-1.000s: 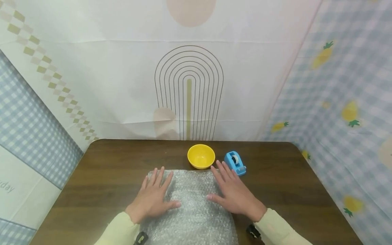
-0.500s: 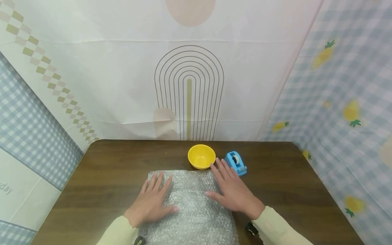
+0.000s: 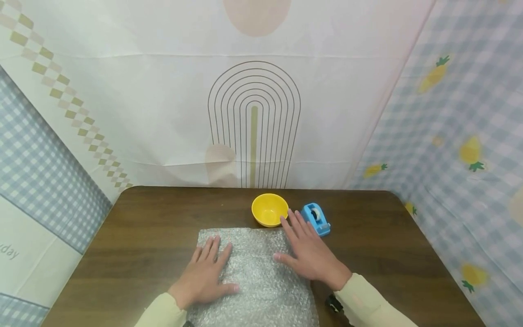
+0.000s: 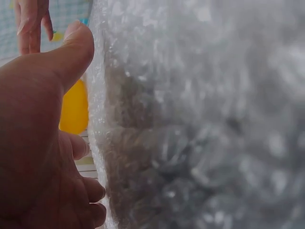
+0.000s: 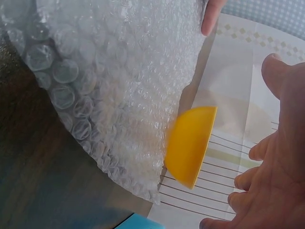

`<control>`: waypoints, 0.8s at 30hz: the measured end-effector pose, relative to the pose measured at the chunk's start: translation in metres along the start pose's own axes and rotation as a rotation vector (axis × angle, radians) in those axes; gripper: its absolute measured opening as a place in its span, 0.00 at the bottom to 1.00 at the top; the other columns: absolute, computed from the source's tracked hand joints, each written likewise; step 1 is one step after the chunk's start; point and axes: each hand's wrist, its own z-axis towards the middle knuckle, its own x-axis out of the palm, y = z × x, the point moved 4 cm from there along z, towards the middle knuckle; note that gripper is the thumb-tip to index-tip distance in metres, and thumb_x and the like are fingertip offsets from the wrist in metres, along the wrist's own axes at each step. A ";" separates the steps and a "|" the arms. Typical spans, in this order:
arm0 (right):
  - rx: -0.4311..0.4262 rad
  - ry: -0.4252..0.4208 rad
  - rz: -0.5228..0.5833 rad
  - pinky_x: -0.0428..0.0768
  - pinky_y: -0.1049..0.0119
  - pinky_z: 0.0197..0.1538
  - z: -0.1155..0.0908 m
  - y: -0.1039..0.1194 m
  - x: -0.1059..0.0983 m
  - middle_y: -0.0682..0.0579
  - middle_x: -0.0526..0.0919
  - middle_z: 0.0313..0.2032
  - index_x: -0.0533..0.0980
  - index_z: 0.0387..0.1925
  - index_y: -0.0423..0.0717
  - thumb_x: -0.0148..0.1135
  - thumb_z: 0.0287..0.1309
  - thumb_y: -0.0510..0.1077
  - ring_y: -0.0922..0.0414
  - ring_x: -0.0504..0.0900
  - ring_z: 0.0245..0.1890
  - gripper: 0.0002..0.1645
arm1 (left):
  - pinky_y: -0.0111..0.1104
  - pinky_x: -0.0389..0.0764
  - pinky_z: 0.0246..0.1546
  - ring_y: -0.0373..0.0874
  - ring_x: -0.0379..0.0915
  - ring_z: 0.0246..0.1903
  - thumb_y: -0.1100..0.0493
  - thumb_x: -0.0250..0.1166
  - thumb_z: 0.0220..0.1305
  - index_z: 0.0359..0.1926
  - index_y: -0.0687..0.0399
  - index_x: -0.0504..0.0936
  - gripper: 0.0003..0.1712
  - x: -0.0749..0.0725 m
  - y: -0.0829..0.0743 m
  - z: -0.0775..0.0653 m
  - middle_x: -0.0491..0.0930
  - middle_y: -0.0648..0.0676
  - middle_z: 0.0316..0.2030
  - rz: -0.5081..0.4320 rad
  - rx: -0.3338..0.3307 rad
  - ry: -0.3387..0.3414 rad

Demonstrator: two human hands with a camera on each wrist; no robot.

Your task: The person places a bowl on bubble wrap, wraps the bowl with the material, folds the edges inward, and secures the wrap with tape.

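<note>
A sheet of clear bubble wrap (image 3: pixel 261 281) lies on the brown table. My left hand (image 3: pixel 204 274) is over its left side, fingers straight and spread; in the left wrist view the fingertips (image 4: pixel 97 188) are at the sheet's surface. Above the upper right part of the wrap hovers my right hand (image 3: pixel 312 254), fingers extended and thumb apart. The right wrist view shows a gap between that hand (image 5: pixel 271 167) and the wrap (image 5: pixel 119 95). Just beyond the sheet's far edge stands a yellow bowl (image 3: pixel 269 210), with nothing seen inside.
A blue tape dispenser (image 3: pixel 316 219) stands right of the bowl, close to my right fingertips. The dark wooden table (image 3: pixel 135 236) ends against a white printed cloth (image 3: pixel 171 113) at the back. Checked cloths hang at both sides.
My left hand has slid slightly back toward me over the wrap. My right hand has shifted only a little forward. The bowl and tape dispenser stay in place.
</note>
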 end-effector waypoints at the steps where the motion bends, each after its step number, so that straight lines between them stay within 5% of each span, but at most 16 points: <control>1: -0.001 -0.003 -0.001 0.48 0.35 0.83 0.000 0.000 0.000 0.45 0.35 0.85 0.42 0.84 0.49 0.55 0.67 0.75 0.43 0.36 0.86 0.61 | 0.66 0.47 0.79 0.68 0.39 0.83 0.19 0.62 0.57 0.82 0.50 0.55 0.64 0.001 0.000 0.000 0.43 0.70 0.82 0.000 0.001 0.001; 24: -0.005 -0.031 -0.005 0.52 0.39 0.83 0.017 -0.011 -0.007 0.41 0.37 0.85 0.44 0.84 0.46 0.58 0.67 0.73 0.41 0.38 0.85 0.61 | 0.63 0.52 0.79 0.69 0.41 0.82 0.20 0.70 0.49 0.80 0.51 0.61 0.67 0.001 -0.003 0.005 0.45 0.71 0.82 -0.002 -0.021 0.027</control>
